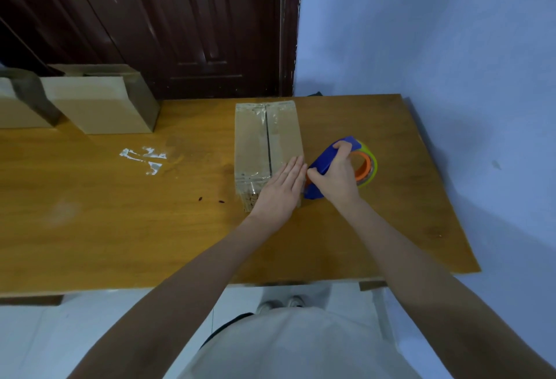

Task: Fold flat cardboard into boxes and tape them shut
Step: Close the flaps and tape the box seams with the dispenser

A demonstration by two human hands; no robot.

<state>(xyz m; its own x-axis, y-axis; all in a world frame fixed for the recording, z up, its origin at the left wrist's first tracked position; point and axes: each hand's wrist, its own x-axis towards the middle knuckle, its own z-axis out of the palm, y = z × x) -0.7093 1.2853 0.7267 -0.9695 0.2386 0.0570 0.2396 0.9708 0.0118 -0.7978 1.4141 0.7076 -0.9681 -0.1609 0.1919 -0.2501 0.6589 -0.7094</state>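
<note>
since the wooden table gives a firm flat bed to press against, the work sits on it toward the right, near the blue wall. on the far left edge stand two other cardboard boxes, well apart from the hands, probably parked out of the way. the box in hand lies with its flap seam facing up, clear tape glinting over that seam and down the near end, so it looks largely sealed already. the left hand lies flat on the near right part of the top, fingers straight and together, holding nothing; i judge it is pinning the box still and smoothing tape. touching the box's right side, the blue tape dispenser with its orange-cored roll is gripped by the right hand, fingers curled round the handle, likely to run or cut a strip at that edge. a scrap of stuck tape shines on the tabletop to the left.
</note>
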